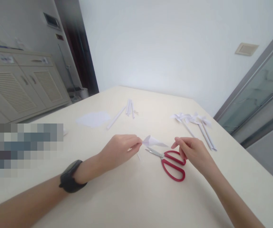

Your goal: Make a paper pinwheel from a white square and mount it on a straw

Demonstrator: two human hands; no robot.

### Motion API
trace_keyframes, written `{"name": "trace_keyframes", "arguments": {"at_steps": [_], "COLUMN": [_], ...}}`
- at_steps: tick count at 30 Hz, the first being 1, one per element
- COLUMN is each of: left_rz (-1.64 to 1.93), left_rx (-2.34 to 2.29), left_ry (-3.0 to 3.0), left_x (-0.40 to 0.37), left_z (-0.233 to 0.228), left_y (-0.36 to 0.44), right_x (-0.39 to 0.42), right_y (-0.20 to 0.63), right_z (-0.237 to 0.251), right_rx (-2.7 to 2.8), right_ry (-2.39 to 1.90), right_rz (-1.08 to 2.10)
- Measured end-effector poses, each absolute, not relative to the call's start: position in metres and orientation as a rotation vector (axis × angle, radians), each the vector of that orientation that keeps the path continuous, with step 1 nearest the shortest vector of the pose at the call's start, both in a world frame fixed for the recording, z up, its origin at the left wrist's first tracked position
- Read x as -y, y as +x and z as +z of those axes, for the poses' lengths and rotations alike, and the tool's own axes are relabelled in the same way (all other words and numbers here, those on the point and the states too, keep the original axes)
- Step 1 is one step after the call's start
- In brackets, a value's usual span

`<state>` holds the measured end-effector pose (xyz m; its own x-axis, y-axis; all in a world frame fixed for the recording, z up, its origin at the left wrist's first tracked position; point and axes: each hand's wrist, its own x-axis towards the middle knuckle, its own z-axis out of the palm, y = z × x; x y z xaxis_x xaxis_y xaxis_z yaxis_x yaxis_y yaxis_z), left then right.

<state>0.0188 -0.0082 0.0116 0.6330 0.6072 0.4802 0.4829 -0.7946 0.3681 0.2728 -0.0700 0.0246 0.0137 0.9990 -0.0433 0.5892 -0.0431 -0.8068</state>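
Note:
My left hand (120,151), with a dark watch on its wrist, pinches one end of a folded white paper piece (153,141) above the table. My right hand (193,152) is just beyond the paper's pointed right end, apart from it. Its fingers are bent and parted, with nothing visible between them. Below the paper lie red-handled scissors (173,165), blades slightly apart and pointing left; the right fingers hang over the upper handle. A thin white stick (138,156) shows on the table under my left fingertips.
Several rolled paper sticks (129,107) and one longer paper tube (116,118) lie farther back on the table (150,202). White paper sheets (94,119) are at the left. Paper pinwheels (191,118) on sticks lie at the right. A wall (155,47) rises behind.

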Motion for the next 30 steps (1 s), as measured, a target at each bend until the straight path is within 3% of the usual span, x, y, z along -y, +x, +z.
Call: {"name": "trace_keyframes", "arguments": {"at_steps": [7,16,23,30], "left_rz": [1.248,1.293,1.018,0.824], "left_rx": [-0.465,-0.465,-0.865,-0.699], "left_ry": [3.330,3.195,2.282,1.623], "left_x": [0.005,0.002,0.016,0.014], "left_z": [0.013,0.006,0.023,0.034], "left_y": [0.006,0.005,0.018,0.021], "right_x": [0.084,0.078,0.082,0.086], "right_y": [0.242,0.228,0.225,0.224], "right_z": [0.024,0.014,0.018,0.016], "right_rx": [1.492,1.429,1.548,1.636], "right_ry": [-1.147,-1.313,-1.481,-1.604], "right_rz": [1.660,1.439,1.099,0.782]}}
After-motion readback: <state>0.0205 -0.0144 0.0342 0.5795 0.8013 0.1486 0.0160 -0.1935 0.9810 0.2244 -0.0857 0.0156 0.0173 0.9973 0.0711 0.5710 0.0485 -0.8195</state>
